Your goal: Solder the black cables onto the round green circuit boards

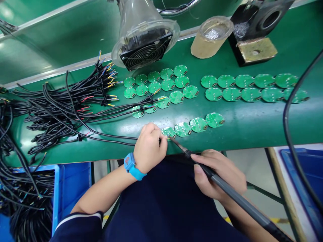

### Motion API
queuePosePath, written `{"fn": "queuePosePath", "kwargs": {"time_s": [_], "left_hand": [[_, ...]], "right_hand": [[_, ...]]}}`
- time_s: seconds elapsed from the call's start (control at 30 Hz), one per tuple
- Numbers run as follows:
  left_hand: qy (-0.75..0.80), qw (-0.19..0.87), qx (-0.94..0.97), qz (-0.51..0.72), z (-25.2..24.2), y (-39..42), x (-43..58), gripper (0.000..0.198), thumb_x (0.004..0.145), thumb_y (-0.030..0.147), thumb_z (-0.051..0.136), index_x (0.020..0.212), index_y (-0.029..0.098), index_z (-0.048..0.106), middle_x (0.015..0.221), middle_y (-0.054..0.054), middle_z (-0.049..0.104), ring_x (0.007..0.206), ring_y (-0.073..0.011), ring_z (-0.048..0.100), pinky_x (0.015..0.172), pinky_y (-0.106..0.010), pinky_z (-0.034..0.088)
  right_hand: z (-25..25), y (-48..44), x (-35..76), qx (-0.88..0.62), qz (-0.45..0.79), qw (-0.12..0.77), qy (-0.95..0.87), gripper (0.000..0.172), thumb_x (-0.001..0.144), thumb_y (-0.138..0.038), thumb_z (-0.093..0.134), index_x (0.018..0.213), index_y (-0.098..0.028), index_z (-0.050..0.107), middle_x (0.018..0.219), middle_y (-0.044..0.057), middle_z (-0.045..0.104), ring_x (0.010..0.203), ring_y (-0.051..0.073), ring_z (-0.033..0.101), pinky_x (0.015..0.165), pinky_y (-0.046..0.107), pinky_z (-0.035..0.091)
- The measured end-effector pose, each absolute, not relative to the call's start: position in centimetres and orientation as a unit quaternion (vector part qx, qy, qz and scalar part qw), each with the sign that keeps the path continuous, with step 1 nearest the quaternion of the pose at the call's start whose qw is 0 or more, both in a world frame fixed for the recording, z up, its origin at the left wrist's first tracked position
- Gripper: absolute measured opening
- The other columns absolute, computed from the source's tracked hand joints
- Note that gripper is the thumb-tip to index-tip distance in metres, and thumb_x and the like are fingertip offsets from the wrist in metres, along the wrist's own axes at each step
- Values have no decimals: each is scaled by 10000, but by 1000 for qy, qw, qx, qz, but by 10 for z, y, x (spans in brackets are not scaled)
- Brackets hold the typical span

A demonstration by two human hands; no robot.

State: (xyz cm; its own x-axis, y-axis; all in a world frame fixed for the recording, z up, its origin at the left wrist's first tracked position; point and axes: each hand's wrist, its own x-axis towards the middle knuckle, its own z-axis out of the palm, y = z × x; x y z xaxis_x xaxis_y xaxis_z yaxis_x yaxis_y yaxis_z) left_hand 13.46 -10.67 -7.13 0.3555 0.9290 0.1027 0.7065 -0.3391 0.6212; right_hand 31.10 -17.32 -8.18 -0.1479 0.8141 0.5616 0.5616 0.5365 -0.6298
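Note:
My left hand (pixel 150 145), with a blue watch on its wrist, is closed around the end of a black cable (pixel 118 137) at the front of the bench. Its fingertips are beside a round green circuit board (pixel 168 131), the leftmost of a short row. In my right hand (pixel 219 173) is a soldering iron (pixel 227 190), held like a pen. The iron's tip meets that same board close to my left fingers, where a bit of coloured wire shows. My left fingers partly hide the cable's end.
More circuit boards (pixel 243 81) lie in rows behind and to the right. A heap of black cables (pixel 58 111) covers the left side. A fan in a clear hood (pixel 146 50), a tub (pixel 210 38) and an iron stand (pixel 256 50) stand behind. A blue bin (pixel 57 198) is below left.

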Motion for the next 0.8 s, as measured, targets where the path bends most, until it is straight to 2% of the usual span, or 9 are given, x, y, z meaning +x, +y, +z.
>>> {"fn": "queuePosePath", "kwargs": {"time_s": [0.33, 0.8], "left_hand": [[531, 248, 781, 216, -70, -105, 136, 177, 801, 98, 524, 642, 167, 490, 803, -65, 533, 828, -196, 517, 778, -358, 458], [566, 211, 768, 211, -71, -106, 142, 190, 789, 122, 512, 620, 189, 456, 779, -59, 543, 789, -195, 522, 747, -363, 446]], "right_hand": [[-76, -172, 311, -495, 130, 491, -705, 222, 778, -71, 545, 974, -151, 611, 730, 40, 575, 660, 155, 576, 582, 291, 494], [-77, -167, 307, -484, 119, 454, -738, 221, 788, -93, 545, 988, -171, 596, 719, 31, 589, 640, 154, 594, 554, 278, 502]]}}
